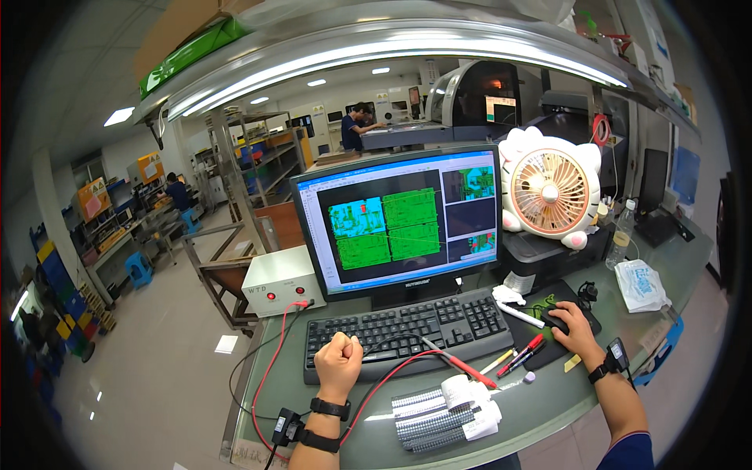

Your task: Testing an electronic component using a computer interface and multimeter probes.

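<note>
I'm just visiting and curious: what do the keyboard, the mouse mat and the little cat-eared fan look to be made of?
Keyboard: looks like matte black plastic, moulded keys, no gloss. Mouse mat: probably soft black fabric or foam, flat, dull and thin-edged. Fan: seems smooth white plastic with a glossy rounded shell and a peach grille.

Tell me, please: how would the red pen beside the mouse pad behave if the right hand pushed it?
The red pen looks slim and round, so it would probably roll or slide easily. It seems light and stiff. It lies partly on the black mouse pad close to the right hand, so a push may send it against the yellow pencil.
</note>
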`<action>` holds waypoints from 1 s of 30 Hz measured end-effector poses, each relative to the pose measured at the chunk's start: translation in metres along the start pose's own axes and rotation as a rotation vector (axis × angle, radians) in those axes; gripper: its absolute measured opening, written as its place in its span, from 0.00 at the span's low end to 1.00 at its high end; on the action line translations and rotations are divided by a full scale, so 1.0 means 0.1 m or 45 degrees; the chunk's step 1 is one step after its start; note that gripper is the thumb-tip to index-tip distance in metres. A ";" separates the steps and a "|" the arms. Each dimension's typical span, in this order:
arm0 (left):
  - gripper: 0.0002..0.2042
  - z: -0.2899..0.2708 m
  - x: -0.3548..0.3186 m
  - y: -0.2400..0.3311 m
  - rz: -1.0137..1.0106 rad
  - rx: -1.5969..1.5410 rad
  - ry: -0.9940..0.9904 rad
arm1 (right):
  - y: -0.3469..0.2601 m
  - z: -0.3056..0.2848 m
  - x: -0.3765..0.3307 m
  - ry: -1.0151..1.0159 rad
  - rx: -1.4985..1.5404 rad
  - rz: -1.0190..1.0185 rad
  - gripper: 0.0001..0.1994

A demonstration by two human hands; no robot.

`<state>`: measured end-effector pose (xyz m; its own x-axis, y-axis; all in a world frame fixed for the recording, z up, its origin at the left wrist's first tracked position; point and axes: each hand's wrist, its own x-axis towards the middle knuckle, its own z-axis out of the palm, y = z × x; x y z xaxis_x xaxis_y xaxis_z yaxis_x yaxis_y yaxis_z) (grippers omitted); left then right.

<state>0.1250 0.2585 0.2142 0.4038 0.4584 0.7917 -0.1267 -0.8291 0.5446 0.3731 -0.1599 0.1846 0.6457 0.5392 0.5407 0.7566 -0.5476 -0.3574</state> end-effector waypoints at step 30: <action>0.17 0.02 0.00 -0.01 0.018 0.026 -0.007 | 0.03 0.01 -0.01 -0.030 -0.027 -0.007 0.20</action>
<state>0.1269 0.2592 0.2131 0.4069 0.4448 0.7979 -0.1137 -0.8420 0.5274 0.3751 -0.1617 0.1823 0.6437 0.5571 0.5247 0.7581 -0.5579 -0.3377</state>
